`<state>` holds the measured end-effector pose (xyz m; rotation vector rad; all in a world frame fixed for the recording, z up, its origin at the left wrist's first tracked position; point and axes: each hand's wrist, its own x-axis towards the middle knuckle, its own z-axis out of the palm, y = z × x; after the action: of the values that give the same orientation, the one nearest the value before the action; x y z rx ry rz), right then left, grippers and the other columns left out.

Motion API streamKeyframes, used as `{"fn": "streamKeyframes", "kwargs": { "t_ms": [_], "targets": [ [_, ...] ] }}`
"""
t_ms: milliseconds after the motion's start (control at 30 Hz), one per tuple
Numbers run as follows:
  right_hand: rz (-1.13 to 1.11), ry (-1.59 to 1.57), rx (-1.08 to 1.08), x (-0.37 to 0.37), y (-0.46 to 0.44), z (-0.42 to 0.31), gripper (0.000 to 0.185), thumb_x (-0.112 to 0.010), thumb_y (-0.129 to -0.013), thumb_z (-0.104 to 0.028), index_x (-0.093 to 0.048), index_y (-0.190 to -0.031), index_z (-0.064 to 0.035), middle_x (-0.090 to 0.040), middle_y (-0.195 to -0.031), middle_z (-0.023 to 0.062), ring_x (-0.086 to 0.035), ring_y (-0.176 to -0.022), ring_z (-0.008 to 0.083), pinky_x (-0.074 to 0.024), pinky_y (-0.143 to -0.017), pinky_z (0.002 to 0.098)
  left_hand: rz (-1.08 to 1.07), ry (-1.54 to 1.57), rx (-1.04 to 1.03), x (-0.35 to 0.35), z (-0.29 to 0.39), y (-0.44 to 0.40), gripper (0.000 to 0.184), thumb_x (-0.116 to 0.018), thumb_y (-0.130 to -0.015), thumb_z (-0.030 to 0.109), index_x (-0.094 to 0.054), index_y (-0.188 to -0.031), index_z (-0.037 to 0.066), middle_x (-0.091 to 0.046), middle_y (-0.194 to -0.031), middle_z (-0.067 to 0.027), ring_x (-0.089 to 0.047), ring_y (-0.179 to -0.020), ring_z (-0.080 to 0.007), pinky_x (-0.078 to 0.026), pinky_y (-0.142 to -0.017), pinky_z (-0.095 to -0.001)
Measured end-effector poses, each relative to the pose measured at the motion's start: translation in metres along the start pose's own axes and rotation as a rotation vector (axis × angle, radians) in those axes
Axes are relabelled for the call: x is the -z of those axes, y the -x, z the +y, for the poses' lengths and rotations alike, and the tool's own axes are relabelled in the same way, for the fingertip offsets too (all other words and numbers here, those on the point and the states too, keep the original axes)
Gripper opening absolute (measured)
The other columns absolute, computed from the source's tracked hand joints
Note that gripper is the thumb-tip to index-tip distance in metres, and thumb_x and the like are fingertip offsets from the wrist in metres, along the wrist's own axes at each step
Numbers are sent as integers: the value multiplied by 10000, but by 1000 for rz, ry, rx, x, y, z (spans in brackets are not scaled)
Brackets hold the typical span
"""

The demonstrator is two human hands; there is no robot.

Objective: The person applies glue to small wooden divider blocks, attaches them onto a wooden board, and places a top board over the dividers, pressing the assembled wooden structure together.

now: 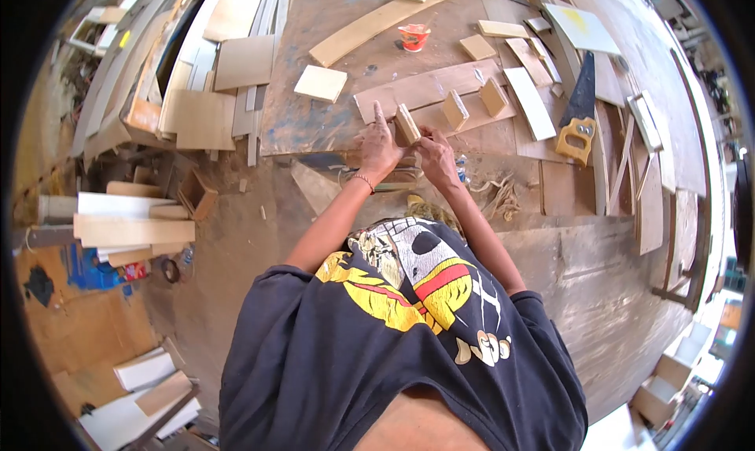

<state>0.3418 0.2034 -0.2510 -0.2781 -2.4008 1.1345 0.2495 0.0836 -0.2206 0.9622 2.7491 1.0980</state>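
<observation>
A small wooden block (407,124) stands on edge at the near side of a long plywood strip (480,121), between my two hands. My left hand (378,149) is just left of it, index finger stretched away from me and thumb reaching toward the block's base; its lower fingers are hidden. On the other side, my right hand (435,154) has its fingers pinched together close to the block's base. What they hold is too small to make out. Two more upright blocks, the middle one (455,110) and the far right one (494,98), stand along the strip.
Behind the strip are a red cup (414,37) and a curved wooden piece (393,20). A pale square block (320,84) lies left. To the right is a handsaw (578,113) beside a white strip (530,103). Stacked boards (135,219) stand at lower left.
</observation>
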Motion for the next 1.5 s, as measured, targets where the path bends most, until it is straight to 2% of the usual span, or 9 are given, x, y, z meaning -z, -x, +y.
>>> {"fn": "streamKeyframes", "kwargs": {
  "t_ms": [133,200,333,433,567,767,833,1133,1500],
  "targets": [
    [-7,45,40,11,-2,-18,228,-599,-755,-45,-617,-977,2,-533,-1156,205,-546,-1017,349,-438,-879,393,-93,64,105,6,4,1,1198,-807,-598,382,-30,-1374,-95,-550,-1116,-198,-532,-1010,-323,-437,-848,-397],
    [-53,-66,37,22,-1,-34,421,-639,-760,-134,-551,-1147,5,-509,-1169,228,-516,-1069,349,-431,-888,396,-96,44,99,3,1,0,1194,-804,-591,374,-34,-1383,-80,-541,-1165,-166,-510,-1034,-318,-424,-874,-394],
    [31,-138,-105,24,-4,-47,407,-675,-784,-251,-583,-1079,15,-584,-983,189,-598,-859,276,-485,-755,340,50,3,-95,7,11,8,1136,-756,-616,213,23,-1395,-62,-545,-1195,-99,-487,-1021,-273,-418,-851,-356],
    [119,-82,-202,29,-3,-50,294,-702,-757,-175,-633,-980,3,-606,-790,129,-603,-708,214,-488,-668,302,74,-145,-291,16,22,5,1038,-678,-643,49,10,-1418,-9,-470,-1305,-67,-459,-1067,-280,-373,-895,-407],
    [336,-245,-371,24,1,-33,201,-701,-729,-69,-662,-917,-10,-610,-734,105,-608,-686,165,-489,-652,283,1,-209,-381,11,25,-9,1031,-672,-650,43,10,-1421,4,-418,-1352,-100,-415,-1163,-319,-352,-950,-412],
    [530,-230,-350,18,8,-23,187,-685,-715,-20,-662,-899,-3,-632,-791,116,-632,-728,167,-496,-660,274,14,380,-199,5,45,-10,975,-700,-716,149,-30,-1391,-71,-359,-1337,-276,-330,-1258,-382,-291,-1040,-408],
    [547,-188,-359,17,9,-22,183,-683,-711,-11,-663,-893,-2,-633,-796,118,-635,-725,172,-496,-658,276,-197,331,-115,4,46,-16,994,-756,-676,225,-125,-1356,-132,-370,-1319,-296,-367,-1258,-336,-319,-1027,-369],
    [610,-210,-453,13,5,-20,196,-674,-728,-10,-663,-923,-5,-662,-804,91,-639,-718,145,-499,-658,268,-147,366,-130,-14,55,-33,715,-772,-647,240,-421,-1204,-39,-533,-1146,-212,-532,-1072,-315,-436,-905,-386],
    [695,-207,-518,31,13,9,182,-530,-854,-33,-627,-1006,-6,-658,-820,87,-611,-730,136,-490,-677,275,-169,421,-128,-27,49,-43,712,-784,-629,200,-426,-1201,-29,-544,-1113,-197,-549,-1030,-303,-445,-882,-365]
  ]
}}
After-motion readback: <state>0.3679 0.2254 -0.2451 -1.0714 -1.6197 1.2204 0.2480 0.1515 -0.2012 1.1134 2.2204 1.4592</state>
